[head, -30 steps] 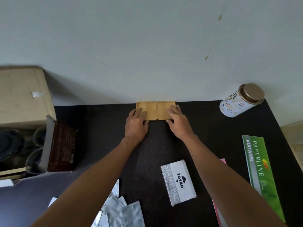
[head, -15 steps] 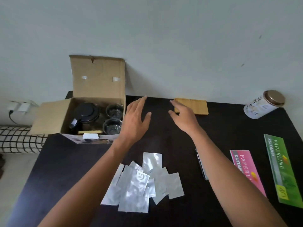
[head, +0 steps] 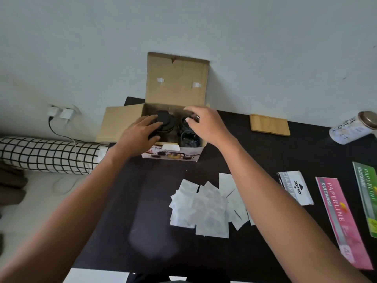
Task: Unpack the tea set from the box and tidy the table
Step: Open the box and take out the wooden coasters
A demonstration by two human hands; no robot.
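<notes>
Tabletop box (head: 173, 156) sits beneath both hands (head: 136, 137).

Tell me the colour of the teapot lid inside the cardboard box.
Black. The teapot lid shows best in the head view, inside the cardboard box, partly under the left hand.

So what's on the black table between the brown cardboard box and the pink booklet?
In the head view, a pile of silver foil sachets and a white stamp-pad box.
</notes>
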